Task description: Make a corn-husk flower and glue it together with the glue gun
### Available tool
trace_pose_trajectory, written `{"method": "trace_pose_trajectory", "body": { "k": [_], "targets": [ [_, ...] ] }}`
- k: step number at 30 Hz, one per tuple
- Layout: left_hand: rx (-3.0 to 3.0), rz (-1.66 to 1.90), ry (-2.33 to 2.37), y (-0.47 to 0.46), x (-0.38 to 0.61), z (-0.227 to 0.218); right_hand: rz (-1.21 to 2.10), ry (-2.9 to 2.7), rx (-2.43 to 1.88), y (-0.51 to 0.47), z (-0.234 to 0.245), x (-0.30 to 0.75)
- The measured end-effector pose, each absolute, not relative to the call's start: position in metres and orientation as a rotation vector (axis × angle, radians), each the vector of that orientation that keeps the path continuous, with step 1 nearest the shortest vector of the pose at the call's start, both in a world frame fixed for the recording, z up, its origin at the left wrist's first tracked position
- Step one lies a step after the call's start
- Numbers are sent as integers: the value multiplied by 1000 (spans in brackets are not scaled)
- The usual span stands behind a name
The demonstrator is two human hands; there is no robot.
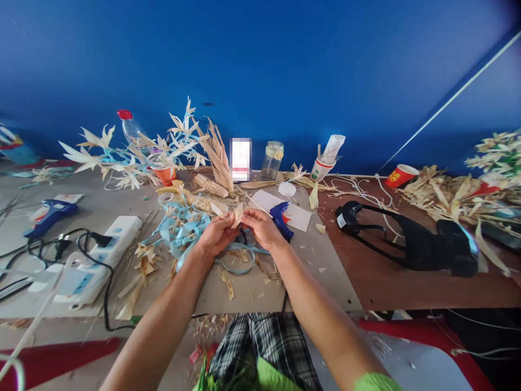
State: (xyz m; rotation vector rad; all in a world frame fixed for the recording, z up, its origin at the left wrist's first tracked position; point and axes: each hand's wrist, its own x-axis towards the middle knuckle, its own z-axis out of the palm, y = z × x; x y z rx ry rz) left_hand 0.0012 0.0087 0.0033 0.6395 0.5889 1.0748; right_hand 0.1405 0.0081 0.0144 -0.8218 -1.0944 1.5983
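Both of my hands meet above the table's middle, pinching a small pale corn-husk piece [236, 215] between them. My left hand [215, 234] has its fingers closed on the husk's left side. My right hand [261, 227] pinches its right side. Light blue ribbon [182, 230] lies coiled just under and left of my hands. A blue glue gun [280, 219] rests on a white card [296, 215] right behind my right hand. Husk scraps litter the board [244, 293] below my wrists.
A husk-flower branch [134, 155], corn cobs [209, 185], a plastic bottle [131, 128], a glass jar [271, 159] and paper cups [321, 168] stand at the back. A white power strip [101, 255] and second glue gun [49, 214] lie left; a black strapped headset [411, 239] and husk pile [456, 195] right.
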Motion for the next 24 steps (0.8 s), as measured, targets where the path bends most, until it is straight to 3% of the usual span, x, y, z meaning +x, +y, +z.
{"method": "trace_pose_trajectory", "body": {
  "k": [24],
  "targets": [
    [772,1144,707,10,5,-1,1427,-1246,-1063,11,14,145]
  ]
}}
